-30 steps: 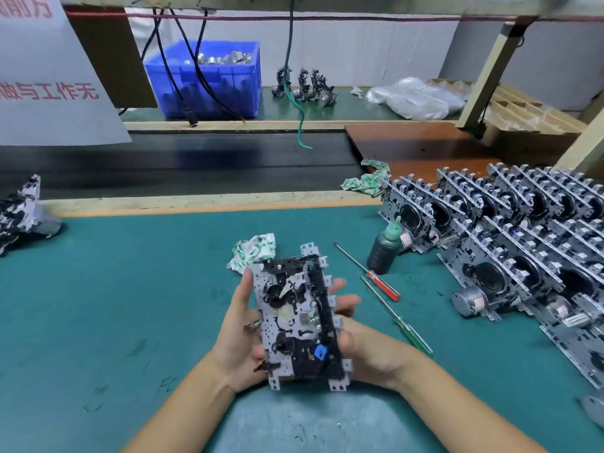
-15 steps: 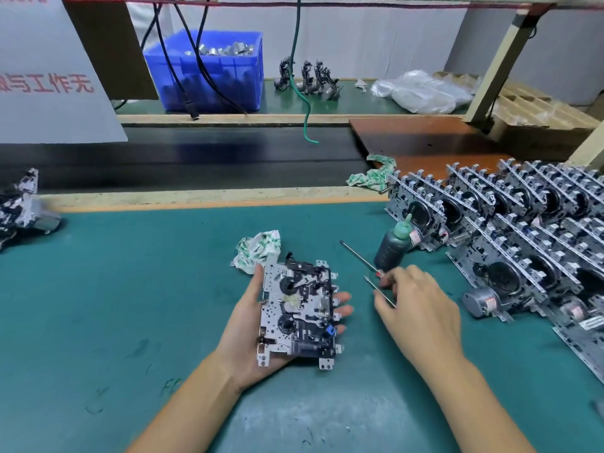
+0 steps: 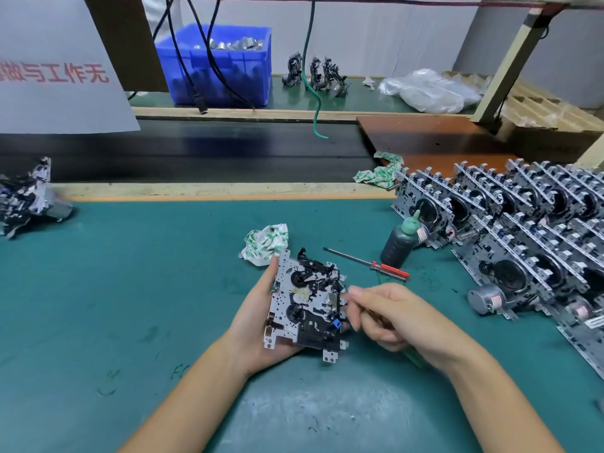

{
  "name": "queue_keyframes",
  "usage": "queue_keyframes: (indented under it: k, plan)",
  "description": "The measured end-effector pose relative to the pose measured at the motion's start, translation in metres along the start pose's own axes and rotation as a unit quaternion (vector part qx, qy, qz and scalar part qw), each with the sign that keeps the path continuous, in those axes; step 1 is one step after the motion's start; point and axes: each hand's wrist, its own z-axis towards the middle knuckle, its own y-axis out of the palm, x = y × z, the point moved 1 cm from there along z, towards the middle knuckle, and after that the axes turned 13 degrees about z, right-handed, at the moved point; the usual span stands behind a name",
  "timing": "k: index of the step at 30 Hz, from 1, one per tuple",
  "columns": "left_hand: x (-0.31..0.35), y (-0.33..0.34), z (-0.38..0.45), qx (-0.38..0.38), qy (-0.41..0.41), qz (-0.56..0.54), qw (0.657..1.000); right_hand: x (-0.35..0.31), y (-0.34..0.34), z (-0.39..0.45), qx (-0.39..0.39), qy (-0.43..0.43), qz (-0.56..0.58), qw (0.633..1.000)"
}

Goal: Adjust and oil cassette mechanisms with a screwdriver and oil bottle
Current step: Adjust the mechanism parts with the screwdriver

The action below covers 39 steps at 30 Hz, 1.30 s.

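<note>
Now left hand (image 3: pixel 258 318) cradles mechanism (image 3: pixel 305 305) (right hand (image 3: pixel 395 318) pinching green screwdriver (image 3: pixel 413 358)).

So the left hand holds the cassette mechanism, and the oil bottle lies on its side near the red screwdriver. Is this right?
Not quite. In the head view the oil bottle stands upright, not on its side, near the red screwdriver. The left hand does hold the cassette mechanism.

One head-worn wide view looks forward and down, close over the green bench (image 3: pixel 130 289).
</note>
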Motion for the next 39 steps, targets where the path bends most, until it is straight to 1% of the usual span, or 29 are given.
queue_keyframes:
  k: [3,5,12,18,25,29,33,39]
  plan:
    - [-0.0004,-0.0006,-0.0002,-0.002,-0.011,0.012,1.0,0.0036,0.0029,-0.0002,0.001,0.052,-0.021,0.998]
    - [-0.0005,-0.0009,-0.0003,-0.004,-0.013,0.016,1.0,0.0068,0.0037,0.0011,0.0,0.071,-0.022,0.997]
    - [-0.0008,-0.0002,0.0015,-0.001,-0.013,0.024,1.0,0.0067,0.0022,-0.0002,-0.026,0.079,-0.048,0.995]
    - [-0.0004,-0.0003,0.0027,0.021,-0.019,0.041,0.999,0.0081,0.0045,-0.0012,-0.04,0.098,-0.023,0.994]
    - [0.0004,0.0016,0.0022,0.045,-0.024,0.045,0.998,0.0076,0.0054,0.0,-0.044,0.076,-0.062,0.994]
    - [0.0007,0.002,0.0026,0.064,-0.023,0.041,0.997,0.0062,0.0068,-0.0006,-0.056,0.084,-0.079,0.992]
    - [0.0004,0.0034,0.0031,0.073,-0.016,0.04,0.996,0.0062,0.0068,0.0028,-0.039,0.059,-0.113,0.991]
    - [0.0003,0.0047,0.0034,0.084,-0.011,0.045,0.995,0.0084,0.0043,0.0041,-0.047,0.049,-0.118,0.991]
